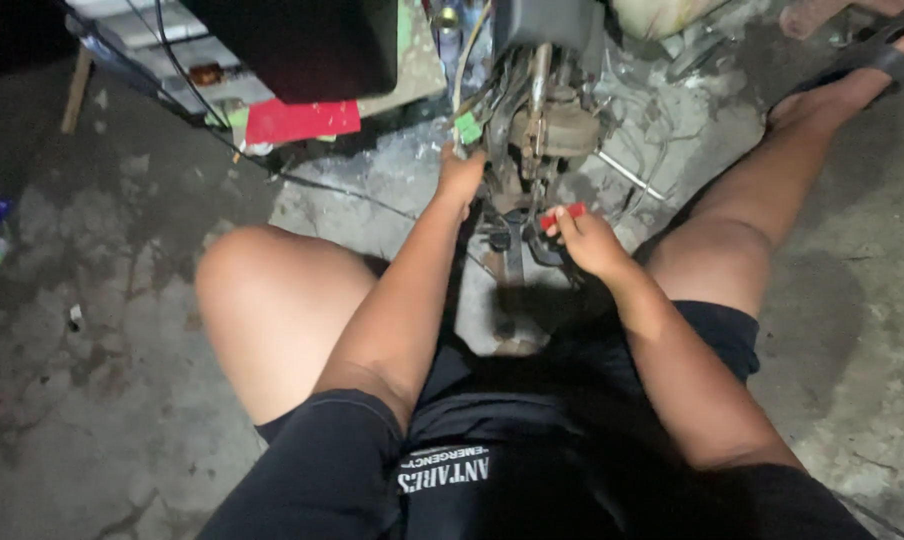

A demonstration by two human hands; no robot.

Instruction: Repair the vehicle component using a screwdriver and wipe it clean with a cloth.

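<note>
I sit on a concrete floor with a greasy metal engine-like assembly (544, 130) standing between my knees. My left hand (459, 176) grips its left side, fingers wrapped on a metal part near a small green tag (468, 128). My right hand (589, 240) holds a tool with a red handle (562, 215), its tip pointing at the dark lower part of the assembly (512, 245). The tool's working end is hidden behind my fingers and the metal.
A red sheet (302, 120) lies under a dark box (302, 45) at the upper left, with cables (187, 85) running past. A metal rod (632, 175) lies right of the assembly. My sandalled foot (872, 65) is at the top right.
</note>
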